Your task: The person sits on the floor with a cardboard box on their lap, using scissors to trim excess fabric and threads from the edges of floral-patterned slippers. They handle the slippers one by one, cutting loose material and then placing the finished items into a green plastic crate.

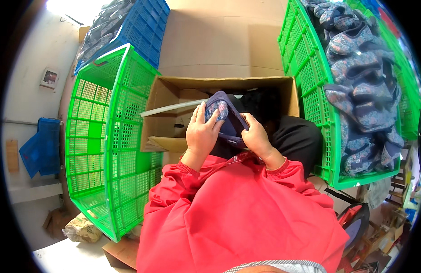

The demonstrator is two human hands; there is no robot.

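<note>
In front of my red-clothed torso, I hold a navy fabric shoe upper [227, 126] with a floral-patterned part. My left hand [200, 132] grips its left side, with its fingers lying over the floral fabric. On the opposite edge, my right hand [258, 139] pinches the navy fabric, its thumb uppermost. The upper is held above an open cardboard box [172, 93]. Inside the box, dark material [260, 102] shows behind the upper, too dim to make out. A pale strip [174, 108] lies slanting across the box's left part.
A green plastic crate [111, 136] stands tilted at my left, with a blue crate [144, 34] of dark uppers behind it. At my right, another green crate [310, 86] is heaped with floral shoe uppers [367, 86]. A blue cloth piece [43, 148] hangs at the far-left wall.
</note>
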